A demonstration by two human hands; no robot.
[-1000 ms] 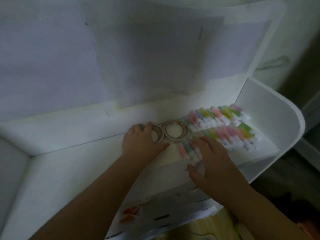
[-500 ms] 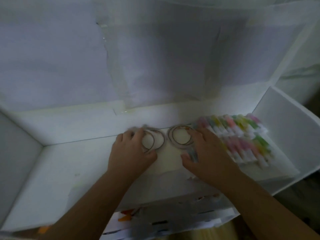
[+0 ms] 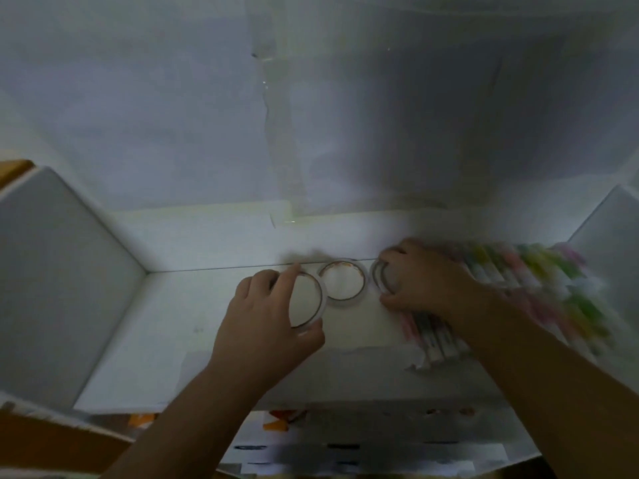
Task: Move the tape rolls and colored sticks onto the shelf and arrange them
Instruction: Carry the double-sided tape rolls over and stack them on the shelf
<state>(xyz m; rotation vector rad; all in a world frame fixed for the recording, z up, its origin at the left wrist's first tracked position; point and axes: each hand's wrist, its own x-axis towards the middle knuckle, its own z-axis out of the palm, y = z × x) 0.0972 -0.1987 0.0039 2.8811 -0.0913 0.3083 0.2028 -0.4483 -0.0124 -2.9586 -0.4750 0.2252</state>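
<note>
White shelf [image 3: 193, 326] already carries our colored sticks [image 3: 539, 271] and middle tape roll [image 3: 343, 280]; our left hand [image 3: 262, 326] grips one roll [image 3: 307, 299], right hand [image 3: 425, 278] another [image 3: 382, 276], aligning remains.

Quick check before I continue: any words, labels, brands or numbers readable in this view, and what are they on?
None can be read.
Colored sticks: pale barrels, any print lost to motion blur.
Three tape rolls: brown inner rims only, no lettering visible.
Papers below the shelf: dark and orange marks, too blurred to read.
Shelf: plain white.
</note>
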